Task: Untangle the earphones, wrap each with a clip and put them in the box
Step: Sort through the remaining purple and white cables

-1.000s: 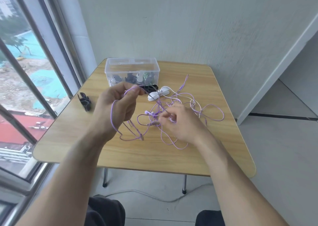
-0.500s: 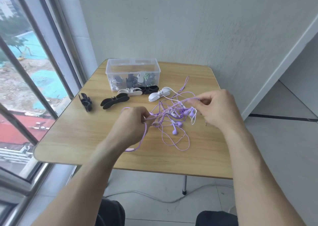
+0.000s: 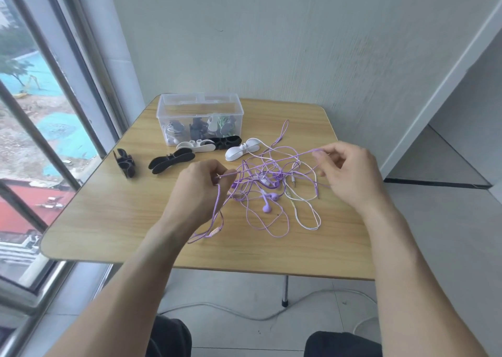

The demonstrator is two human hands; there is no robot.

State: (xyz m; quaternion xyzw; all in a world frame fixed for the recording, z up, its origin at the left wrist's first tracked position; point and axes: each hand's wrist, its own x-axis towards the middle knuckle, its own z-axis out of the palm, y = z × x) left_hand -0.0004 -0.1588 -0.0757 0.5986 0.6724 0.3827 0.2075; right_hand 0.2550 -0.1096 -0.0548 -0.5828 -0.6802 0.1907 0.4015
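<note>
Both hands spread wider than half a second ago | left hand and right hand each pinching purple earphone cord, taut | step: untangling | next: free one strand from knot on bench

earphones: purple-white tangle, mid-table | clips: black, white, loose beside box | box: clear, open, part-filled

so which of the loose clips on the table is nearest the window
The black clip standing by the table's left edge. The other black clips and white clips lie further right, nearer the box.
</note>
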